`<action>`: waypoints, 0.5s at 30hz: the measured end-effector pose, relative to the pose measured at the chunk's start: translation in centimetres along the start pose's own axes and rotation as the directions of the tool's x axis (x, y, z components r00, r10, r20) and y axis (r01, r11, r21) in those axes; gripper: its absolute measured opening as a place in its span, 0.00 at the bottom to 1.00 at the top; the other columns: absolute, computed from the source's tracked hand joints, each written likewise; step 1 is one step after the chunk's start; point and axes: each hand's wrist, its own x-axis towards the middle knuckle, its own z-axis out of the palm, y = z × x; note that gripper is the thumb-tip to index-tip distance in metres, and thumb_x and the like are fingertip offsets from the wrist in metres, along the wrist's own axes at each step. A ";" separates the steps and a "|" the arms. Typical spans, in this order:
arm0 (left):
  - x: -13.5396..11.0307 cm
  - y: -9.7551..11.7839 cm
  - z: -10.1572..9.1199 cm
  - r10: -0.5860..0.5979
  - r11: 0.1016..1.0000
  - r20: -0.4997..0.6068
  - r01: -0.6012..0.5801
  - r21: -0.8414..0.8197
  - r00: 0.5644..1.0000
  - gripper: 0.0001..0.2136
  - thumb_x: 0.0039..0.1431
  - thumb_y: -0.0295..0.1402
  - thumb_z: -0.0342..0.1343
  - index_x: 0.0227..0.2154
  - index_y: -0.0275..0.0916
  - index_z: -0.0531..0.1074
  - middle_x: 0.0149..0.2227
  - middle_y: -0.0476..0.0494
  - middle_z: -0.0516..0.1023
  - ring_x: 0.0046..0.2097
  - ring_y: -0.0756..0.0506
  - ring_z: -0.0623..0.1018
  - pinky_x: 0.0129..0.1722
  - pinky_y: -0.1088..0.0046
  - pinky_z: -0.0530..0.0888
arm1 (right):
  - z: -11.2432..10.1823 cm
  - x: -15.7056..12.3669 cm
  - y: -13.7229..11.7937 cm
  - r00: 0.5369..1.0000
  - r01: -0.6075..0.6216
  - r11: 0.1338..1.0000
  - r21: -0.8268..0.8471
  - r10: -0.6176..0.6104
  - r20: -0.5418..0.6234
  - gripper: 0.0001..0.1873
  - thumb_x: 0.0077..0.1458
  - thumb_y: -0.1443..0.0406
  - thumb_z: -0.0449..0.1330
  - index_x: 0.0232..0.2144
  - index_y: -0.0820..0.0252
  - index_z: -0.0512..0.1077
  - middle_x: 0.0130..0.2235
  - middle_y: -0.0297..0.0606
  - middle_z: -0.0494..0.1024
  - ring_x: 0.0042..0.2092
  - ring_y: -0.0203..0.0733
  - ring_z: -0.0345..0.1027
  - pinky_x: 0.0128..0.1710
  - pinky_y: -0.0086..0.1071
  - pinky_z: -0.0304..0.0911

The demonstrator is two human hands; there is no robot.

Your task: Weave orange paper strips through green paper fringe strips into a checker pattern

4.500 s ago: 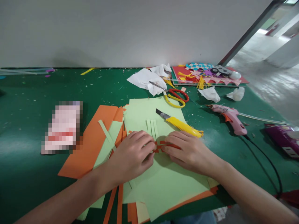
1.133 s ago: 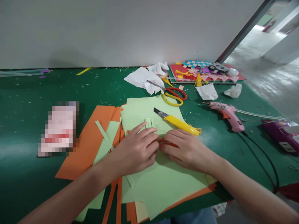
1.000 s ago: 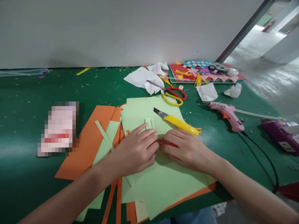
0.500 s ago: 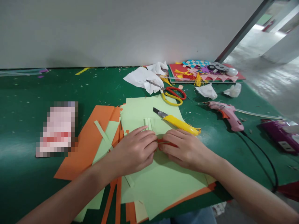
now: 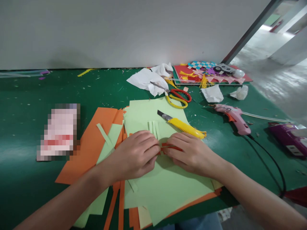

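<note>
My left hand (image 5: 134, 155) and my right hand (image 5: 189, 153) meet over a large light green paper sheet (image 5: 165, 188) at the table's near edge. Both hands have their fingers curled and pinch a small weave of orange paper strips (image 5: 169, 147) with green strips (image 5: 154, 127) sticking up behind it. The fingertips cover most of the weave. A yellow utility knife (image 5: 183, 126) with its blade out lies just beyond my right hand on the green sheet.
Orange paper sheets (image 5: 92, 143) and loose strips lie left of the hands. Red-and-yellow scissors (image 5: 177, 95), crumpled white tissues (image 5: 148, 80), a pink glue gun (image 5: 233, 116) with black cord, a purple device (image 5: 290, 137) and a colourful craft board (image 5: 211, 75) sit on the green table (image 5: 28, 95).
My left index finger, stretched out a second ago, has curled back onto the strips. More of the green strips shows above the hands. My right hand has barely moved.
</note>
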 end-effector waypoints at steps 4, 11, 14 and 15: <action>-0.4 -0.4 -0.4 0.016 1.000 0.003 -0.016 -0.003 1.000 0.07 0.60 0.25 0.50 0.34 0.35 0.73 0.35 0.42 0.76 0.41 0.43 0.72 0.46 0.60 0.71 | -0.1 0.1 0.0 1.000 0.003 1.000 0.009 -0.003 -0.013 0.11 0.62 0.70 0.51 0.36 0.61 0.74 0.35 0.41 0.74 0.39 0.41 0.65 0.37 0.34 0.62; -0.6 -0.6 -0.4 0.015 1.000 0.033 -0.014 -0.027 0.999 0.07 0.62 0.26 0.49 0.35 0.37 0.73 0.36 0.43 0.76 0.42 0.43 0.72 0.47 0.61 0.70 | -0.1 0.0 0.0 1.000 0.000 1.000 0.013 0.000 -0.011 0.11 0.62 0.70 0.52 0.37 0.61 0.75 0.35 0.42 0.74 0.39 0.41 0.66 0.38 0.35 0.63; -0.7 -0.6 -0.5 0.007 0.999 0.038 -0.006 -0.035 0.999 0.07 0.62 0.26 0.50 0.34 0.37 0.73 0.36 0.44 0.76 0.42 0.43 0.73 0.46 0.61 0.70 | -0.1 0.1 -0.1 1.000 -0.001 1.000 0.013 0.001 -0.013 0.11 0.62 0.70 0.52 0.37 0.62 0.75 0.35 0.42 0.74 0.39 0.41 0.66 0.38 0.35 0.64; -0.7 -0.7 -0.5 0.004 0.999 0.038 -0.003 -0.039 0.999 0.07 0.62 0.26 0.50 0.34 0.37 0.73 0.36 0.44 0.76 0.42 0.43 0.73 0.46 0.61 0.70 | -0.1 0.1 -0.1 1.000 -0.001 1.000 0.014 0.001 -0.014 0.10 0.62 0.70 0.52 0.37 0.62 0.75 0.35 0.42 0.74 0.39 0.41 0.66 0.38 0.35 0.64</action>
